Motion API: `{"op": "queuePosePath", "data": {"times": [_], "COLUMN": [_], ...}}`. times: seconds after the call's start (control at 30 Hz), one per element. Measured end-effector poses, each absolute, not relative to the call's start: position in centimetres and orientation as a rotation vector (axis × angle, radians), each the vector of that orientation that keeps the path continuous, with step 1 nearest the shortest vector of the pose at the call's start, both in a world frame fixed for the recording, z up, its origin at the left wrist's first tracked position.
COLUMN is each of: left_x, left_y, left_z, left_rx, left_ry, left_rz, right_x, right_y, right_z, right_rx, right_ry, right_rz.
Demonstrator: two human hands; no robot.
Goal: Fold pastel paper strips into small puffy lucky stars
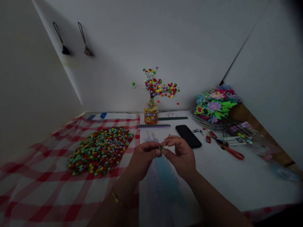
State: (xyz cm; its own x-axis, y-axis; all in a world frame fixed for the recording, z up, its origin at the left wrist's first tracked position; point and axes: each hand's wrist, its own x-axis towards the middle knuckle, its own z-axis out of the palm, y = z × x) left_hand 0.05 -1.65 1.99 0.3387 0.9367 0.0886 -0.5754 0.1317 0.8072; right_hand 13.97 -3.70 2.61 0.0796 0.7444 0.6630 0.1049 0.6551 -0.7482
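Observation:
Over the white table, my left hand (144,159) pinches a tiny greenish folded paper strip (161,148) between thumb and forefinger. From the other side my right hand (182,156) grips the same piece, its thumb close to the left one. A thin pale end of the strip sticks up by the right forefinger. Fingers cover most of the piece. Beneath the hands lie long pale blue and lilac strips (167,173). Left of my hands, a large heap of small colourful folded paper stars (101,151) rests on the red-and-white checked cloth (30,189).
A bottle (151,115) holding star-tipped stems stands at the back, behind bundled strips (155,126). At right are a black phone (188,136), an orange-handled tool (233,153), fuzzy craft flowers (214,105) and plastic packets (242,127). Two tassels (88,50) hang on the wall.

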Motion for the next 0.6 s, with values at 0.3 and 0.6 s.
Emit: {"op": "queuePosePath", "data": {"times": [0.3, 0.6], "left_x": [-0.22, -0.34], "left_y": [-1.27, -1.18], "left_z": [1.89, 2.0], "left_rx": [0.72, 0.681], "left_ry": [0.397, 0.416], "left_rz": [1.146, 1.12], "right_x": [14.15, 14.27], "right_y": [-3.51, -3.4], "right_z": [3.04, 3.42], "right_rx": [-0.811, -0.828], "right_ry": [-1.584, -1.743], "right_rz": [0.224, 0.026]}}
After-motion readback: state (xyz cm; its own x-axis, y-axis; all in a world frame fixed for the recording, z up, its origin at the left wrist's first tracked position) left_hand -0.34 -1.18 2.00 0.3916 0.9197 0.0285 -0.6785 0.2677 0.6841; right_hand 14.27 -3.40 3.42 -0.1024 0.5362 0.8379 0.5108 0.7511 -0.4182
